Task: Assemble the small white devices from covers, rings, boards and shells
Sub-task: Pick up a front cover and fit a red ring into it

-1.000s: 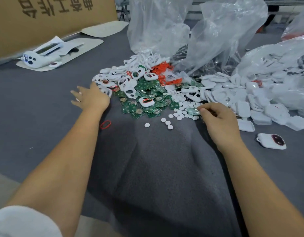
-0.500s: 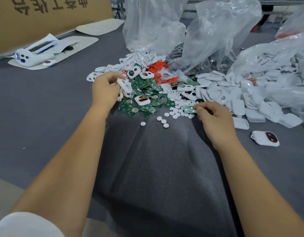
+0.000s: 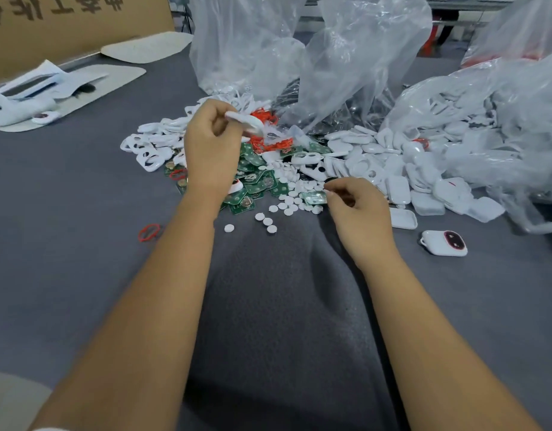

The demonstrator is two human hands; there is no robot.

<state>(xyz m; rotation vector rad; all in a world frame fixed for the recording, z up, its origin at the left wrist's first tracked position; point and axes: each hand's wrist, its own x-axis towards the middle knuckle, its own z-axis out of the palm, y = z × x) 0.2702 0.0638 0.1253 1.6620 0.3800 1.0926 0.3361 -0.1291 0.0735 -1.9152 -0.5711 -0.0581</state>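
White cover (image 3: 248,121) pinched in left hand (image 3: 211,144)

Left hand (image 3: 211,150) and right hand (image 3: 360,209): both bare. Forearms uncovered. White sleeve (image 3: 16,405) at lower left.

1. We see green circuit boards (image 3: 256,178) with pale round markings.
2. We see orange-red rubber rings (image 3: 270,144).
3. We see white plastic shells (image 3: 395,188) and small white discs (image 3: 287,209).
4. We see dark grey bench felt (image 3: 82,188).
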